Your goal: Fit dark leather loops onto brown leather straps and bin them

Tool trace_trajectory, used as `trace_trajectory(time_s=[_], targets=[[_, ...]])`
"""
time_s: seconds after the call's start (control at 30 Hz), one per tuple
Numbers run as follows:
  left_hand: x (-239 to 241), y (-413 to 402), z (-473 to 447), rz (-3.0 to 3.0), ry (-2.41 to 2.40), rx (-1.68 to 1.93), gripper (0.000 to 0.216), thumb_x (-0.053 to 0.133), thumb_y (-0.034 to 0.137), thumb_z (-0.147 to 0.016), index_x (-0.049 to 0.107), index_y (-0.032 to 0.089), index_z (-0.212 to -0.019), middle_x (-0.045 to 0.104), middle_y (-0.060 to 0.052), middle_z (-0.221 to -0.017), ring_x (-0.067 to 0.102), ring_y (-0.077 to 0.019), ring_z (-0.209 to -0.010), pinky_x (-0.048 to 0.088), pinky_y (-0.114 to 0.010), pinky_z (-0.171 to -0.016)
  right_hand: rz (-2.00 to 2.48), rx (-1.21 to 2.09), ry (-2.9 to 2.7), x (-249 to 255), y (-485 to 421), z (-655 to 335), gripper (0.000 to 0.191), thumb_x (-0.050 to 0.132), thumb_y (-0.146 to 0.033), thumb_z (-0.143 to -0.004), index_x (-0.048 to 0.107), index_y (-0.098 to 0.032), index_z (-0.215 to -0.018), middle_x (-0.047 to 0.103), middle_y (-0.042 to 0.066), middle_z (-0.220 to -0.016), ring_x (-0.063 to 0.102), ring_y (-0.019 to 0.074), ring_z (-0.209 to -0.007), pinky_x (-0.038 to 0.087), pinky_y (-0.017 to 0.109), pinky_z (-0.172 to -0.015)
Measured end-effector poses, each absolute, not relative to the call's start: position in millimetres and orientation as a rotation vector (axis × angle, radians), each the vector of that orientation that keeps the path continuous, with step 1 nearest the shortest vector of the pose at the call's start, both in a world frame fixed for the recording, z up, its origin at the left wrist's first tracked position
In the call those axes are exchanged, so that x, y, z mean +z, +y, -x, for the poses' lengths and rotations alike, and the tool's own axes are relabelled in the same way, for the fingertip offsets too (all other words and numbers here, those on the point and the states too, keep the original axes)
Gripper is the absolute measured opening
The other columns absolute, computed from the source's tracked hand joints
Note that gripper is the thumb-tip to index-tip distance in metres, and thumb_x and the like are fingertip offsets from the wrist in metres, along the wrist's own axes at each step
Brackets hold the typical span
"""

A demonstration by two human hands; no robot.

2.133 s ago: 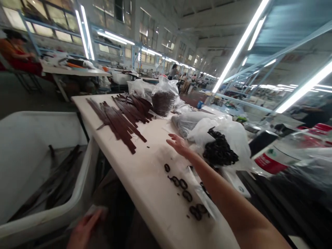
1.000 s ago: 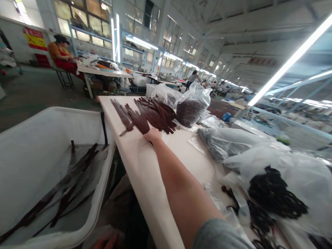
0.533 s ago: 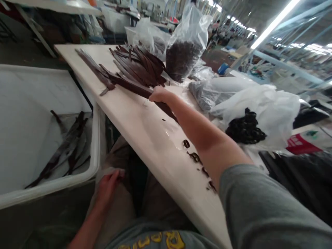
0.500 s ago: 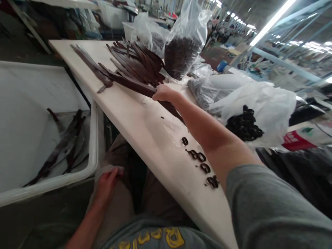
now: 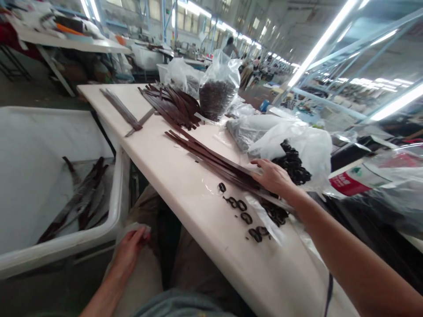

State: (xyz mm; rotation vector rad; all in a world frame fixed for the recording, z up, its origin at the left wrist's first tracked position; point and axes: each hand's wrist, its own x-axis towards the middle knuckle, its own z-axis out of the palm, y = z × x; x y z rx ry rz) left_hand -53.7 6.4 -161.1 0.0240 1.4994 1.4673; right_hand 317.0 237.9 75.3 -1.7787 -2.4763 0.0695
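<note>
My right hand (image 5: 272,177) lies over the near end of a bundle of long dark-brown strips (image 5: 211,155) on the table, its fingers stretched and a little apart. Just in front of it are several small dark loops (image 5: 246,218), scattered on the tabletop. More dark loops (image 5: 276,213) are heaped under and beside the wrist, near a strip of clear plastic. On my thigh rests my left hand (image 5: 129,246), fingers curled together around a small whitish piece that I cannot make out.
The white table (image 5: 198,211) carries a fanned pile of brown strips (image 5: 175,103), a few crossed strips (image 5: 132,119), a filled clear bag (image 5: 216,94) and a white bag with black loops (image 5: 294,160). At left stands a white bin (image 5: 120,198) with strips inside. People work far behind.
My right hand has drawn the bundle of strips toward me and to the right, away from the crossed strips, and its fingers have loosened. My left hand stays on the thigh. The view has tilted up.
</note>
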Motion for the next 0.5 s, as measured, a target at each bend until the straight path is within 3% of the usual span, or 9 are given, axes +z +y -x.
trace_trajectory(time_s=[0.17, 0.3, 0.5], targets=[[-132, -10, 42, -0.031, 1.442, 1.43, 0.025, 0.086, 0.029, -0.052, 0.07, 0.015, -0.065, 0.068, 0.0, -0.067, 0.061, -0.0135, -0.062, 0.055, -0.023, -0.058, 1.597, 0.081, -2.55, 65, 232, -279, 0.033, 0.053, -0.037, -0.093, 0.062, -0.022, -0.121, 0.064, 0.006, -0.124, 0.063, 0.022, -0.106, 0.043, 0.028, -0.091], [-110, -35, 42, -0.172, 1.453, 1.368, 0.035, 0.089, 0.04, -0.049, 0.074, 0.015, -0.07, 0.071, -0.002, -0.073, 0.063, -0.017, -0.069, 0.056, -0.025, -0.066, 1.539, 0.136, -2.661, 45, 239, -238, 0.032, 0.054, -0.042, -0.094, 0.066, -0.024, -0.117, 0.066, 0.004, -0.12, 0.062, 0.0187, -0.107, 0.044, 0.024, -0.089], [-97, -67, 68, -0.377, 1.608, 1.166, 0.047, 0.086, 0.054, -0.053, 0.078, 0.014, -0.077, 0.074, -0.006, -0.075, 0.066, -0.0209, -0.076, 0.055, -0.024, -0.068, 1.741, 0.115, -2.729, 29, 255, -205, 0.031, 0.06, -0.042, -0.093, 0.065, -0.017, -0.11, 0.065, 0.008, -0.114, 0.063, 0.0215, -0.102, 0.051, 0.039, -0.088]])
